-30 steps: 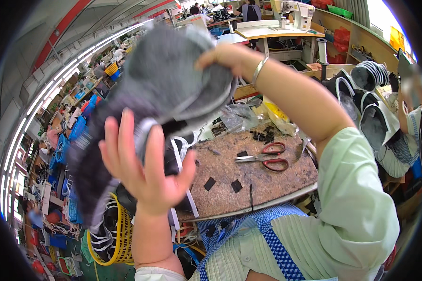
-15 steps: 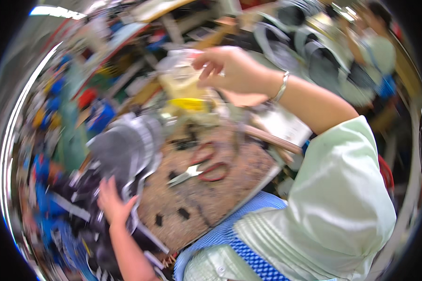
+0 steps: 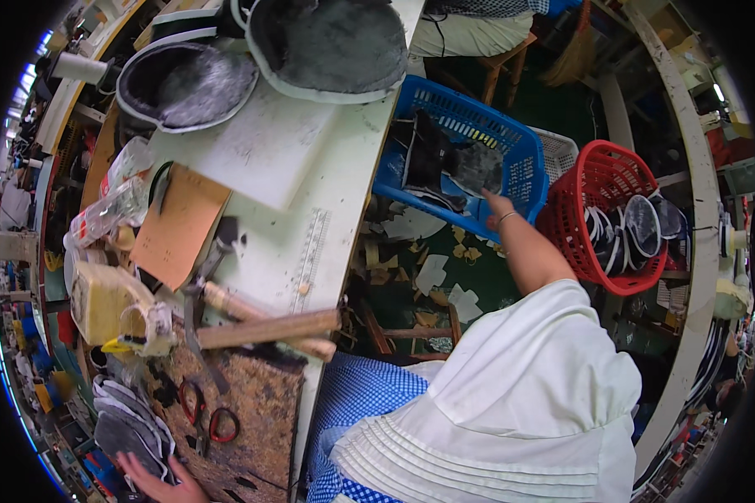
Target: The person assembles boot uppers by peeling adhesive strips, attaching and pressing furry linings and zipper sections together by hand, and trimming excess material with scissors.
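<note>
A crowded workshop, with a long pale counter [image 3: 310, 159] running away from the person and littered with tools. On its far end lie two dark, felt-like oval pieces with white edging [image 3: 186, 84], soft and slightly domed. Nearer sit a flat tan sheet of board [image 3: 179, 225], a clear ruler [image 3: 310, 260] and wooden-handled hammers [image 3: 264, 329]. Red-handled scissors [image 3: 210, 415] rest on a rough speckled cork-like mat [image 3: 252, 419].

To the right of the counter, down on the floor, stands a blue plastic lattice basket [image 3: 512, 159], and beside it a red round basket [image 3: 600, 180] packed with more white-edged pieces. The right hand [image 3: 499, 204] reaches out to the blue basket's rim, fingers touching a fuzzy grey fabric piece [image 3: 478, 168] inside it; whether it grips the piece I cannot tell.

The left hand [image 3: 164, 486], at the bottom edge, lies with fingers spread on a stack of grey padded pieces [image 3: 126, 423], pressing rather than clasping.
</note>
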A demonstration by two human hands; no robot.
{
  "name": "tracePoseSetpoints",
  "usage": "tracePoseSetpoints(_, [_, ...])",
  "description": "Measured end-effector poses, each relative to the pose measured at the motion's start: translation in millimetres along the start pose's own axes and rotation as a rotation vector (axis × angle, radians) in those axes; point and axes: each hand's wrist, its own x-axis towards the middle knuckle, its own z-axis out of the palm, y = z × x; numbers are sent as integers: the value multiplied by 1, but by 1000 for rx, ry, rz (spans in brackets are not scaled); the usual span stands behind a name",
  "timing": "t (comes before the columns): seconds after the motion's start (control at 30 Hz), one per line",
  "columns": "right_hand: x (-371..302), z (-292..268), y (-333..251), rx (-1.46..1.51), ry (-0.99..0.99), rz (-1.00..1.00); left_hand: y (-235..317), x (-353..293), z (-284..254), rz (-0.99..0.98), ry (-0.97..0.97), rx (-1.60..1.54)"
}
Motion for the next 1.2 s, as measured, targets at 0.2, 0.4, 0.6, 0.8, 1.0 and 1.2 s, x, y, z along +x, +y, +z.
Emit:
tracePoseSetpoints(0.2, [57,76,6,-623,-371,-213,137,-5,6,360,-274,-483])
tracePoseSetpoints(0.4, [57,100,-3,-813,-558,-114,169,-27,33,417,-301,-453])
tracePoseSetpoints(0.6, [37,53,-86,-961,-846,-845,164,-31,33,444,-371,-339])
tracePoseSetpoints(0.8, [111,0,-107,-1067,106,-789,165,-31,34,463,-376,-326])
tracePoseSetpoints(1.0, [181,6,9,-394,359,-140,161,-34,35,474,-368,-264])
tracePoseSetpoints(1.2, [238,28,35,-299,461,-60,153,-50,38,429,-355,-304])
